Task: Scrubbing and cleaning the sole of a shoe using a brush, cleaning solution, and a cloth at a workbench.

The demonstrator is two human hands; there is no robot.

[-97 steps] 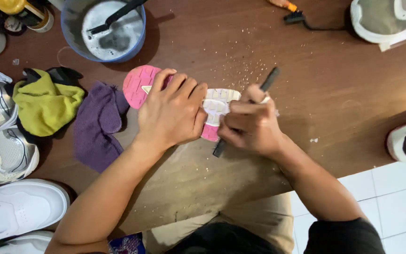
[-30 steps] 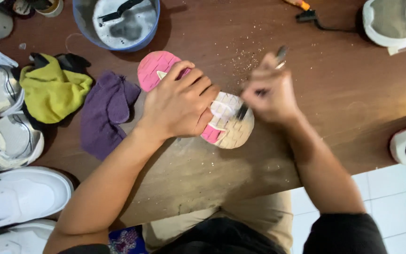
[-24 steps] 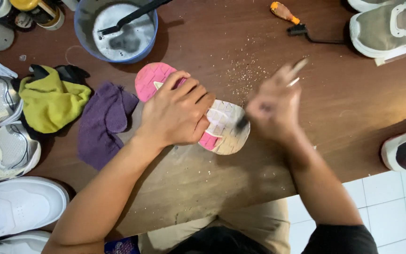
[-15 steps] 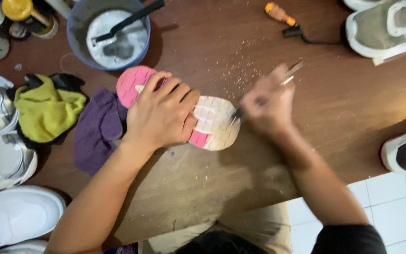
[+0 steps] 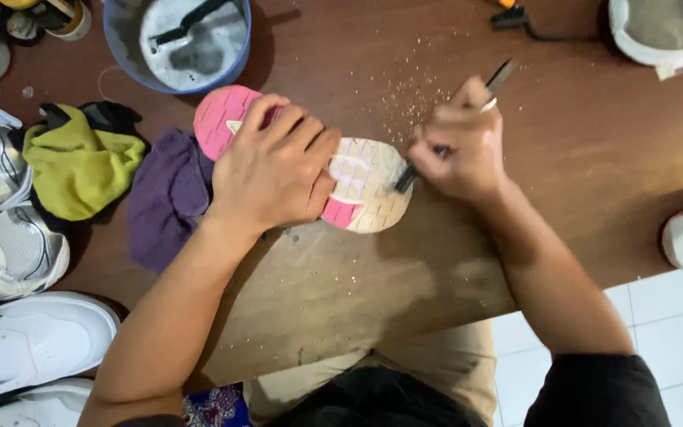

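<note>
The right hand [image 5: 458, 146] is closed in a fist around a slim dark tool [image 5: 452, 126], whose upper end sticks out past the knuckles while its lower tip meets the toe edge of an upturned shoe [image 5: 361, 190]. The left hand [image 5: 274, 170] lies flat on the middle of that shoe, fingers spread and pressing down, not curled around anything.

The shoe lies sole-up on the brown wooden table [image 5: 579, 158], near its middle, heel pointing up-left and toe toward the right hand. Its sole is bright pink at the heel and along one lower edge, and cream-white with a pattern of small raised blocks at the forefoot. Fine pale crumbs [image 5: 409, 99] are scattered on the wood just above the toe.

Both forearms reach in from the bottom of the view, the left one bare and angled up to the right, the right one bent at the wrist with a dark sleeve near the elbow.

Beside the left hand lie a purple cloth [image 5: 164, 198] and a yellow-green cloth [image 5: 81, 166]. A blue bowl [image 5: 179, 43] stands above them, and white sneakers [image 5: 9, 253] line the left edge.
</note>
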